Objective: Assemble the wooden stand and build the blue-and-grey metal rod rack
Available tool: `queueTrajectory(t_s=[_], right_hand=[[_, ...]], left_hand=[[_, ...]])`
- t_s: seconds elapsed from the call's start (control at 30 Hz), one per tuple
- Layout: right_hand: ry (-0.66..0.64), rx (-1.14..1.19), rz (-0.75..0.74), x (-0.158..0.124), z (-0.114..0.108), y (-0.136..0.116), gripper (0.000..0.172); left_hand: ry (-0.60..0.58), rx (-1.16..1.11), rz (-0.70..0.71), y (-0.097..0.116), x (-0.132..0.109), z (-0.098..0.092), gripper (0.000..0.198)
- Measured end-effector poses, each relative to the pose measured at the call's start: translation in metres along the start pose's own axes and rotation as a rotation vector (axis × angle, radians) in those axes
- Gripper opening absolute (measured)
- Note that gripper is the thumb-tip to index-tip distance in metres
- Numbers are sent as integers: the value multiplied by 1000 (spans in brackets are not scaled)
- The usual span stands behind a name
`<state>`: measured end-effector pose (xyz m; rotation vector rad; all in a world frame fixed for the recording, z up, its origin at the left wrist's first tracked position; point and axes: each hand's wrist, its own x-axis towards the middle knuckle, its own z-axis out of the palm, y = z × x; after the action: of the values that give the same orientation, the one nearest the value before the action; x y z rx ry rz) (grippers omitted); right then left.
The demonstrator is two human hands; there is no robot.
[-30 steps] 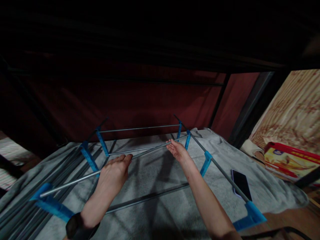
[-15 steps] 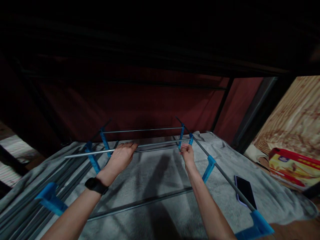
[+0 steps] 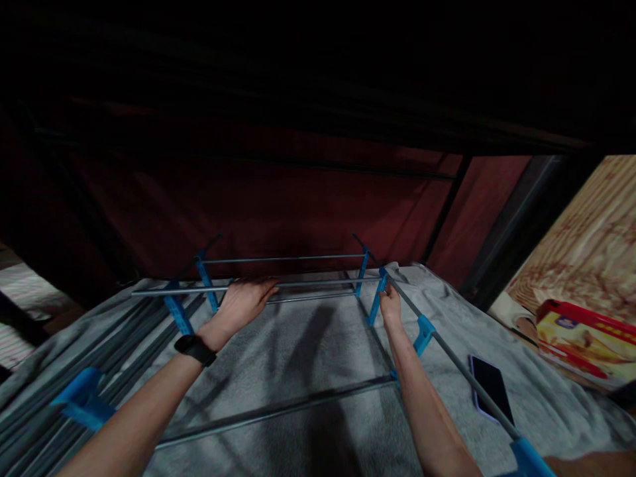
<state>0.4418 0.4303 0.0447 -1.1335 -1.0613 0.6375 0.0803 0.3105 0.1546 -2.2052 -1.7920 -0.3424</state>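
My left hand (image 3: 247,301), with a black band on the wrist, is wrapped over a thin grey metal tube (image 3: 325,283) that runs crosswise. The tube's left end sticks out past a blue plastic bracket (image 3: 177,311). At the tube's right end, my right hand (image 3: 391,306) has its fingers closed at another blue plastic bracket (image 3: 376,303), which stands upright on a side rail (image 3: 460,358). Exactly how the tube meets this bracket is too small to make out. Behind, a similar crossbar (image 3: 283,258) links two farther blue brackets.
Several loose tubes (image 3: 106,344) lie on the left of the grey blanket (image 3: 298,351). A near crossbar (image 3: 278,409) lies low in front. On the right are a phone (image 3: 489,384) and a red-yellow box (image 3: 586,341). Dark posts (image 3: 517,232) and a red cloth wall (image 3: 298,205) enclose the space.
My right hand has moved right, from beside the tube to the blue bracket, and closed there. The tube's left end has risen and the tube lies more level; my left hand stays on it.
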Motion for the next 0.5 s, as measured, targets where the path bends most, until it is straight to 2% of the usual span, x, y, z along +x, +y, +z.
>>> queueTrajectory(t_s=[0.33, 0.5], right_hand=[[-5, -46, 5, 7, -2, 10, 30], [23, -112, -2, 6, -1, 9, 22]], left_hand=[[-7, -32, 26, -5, 12, 2, 42], [19, -62, 51, -10, 15, 13, 42]])
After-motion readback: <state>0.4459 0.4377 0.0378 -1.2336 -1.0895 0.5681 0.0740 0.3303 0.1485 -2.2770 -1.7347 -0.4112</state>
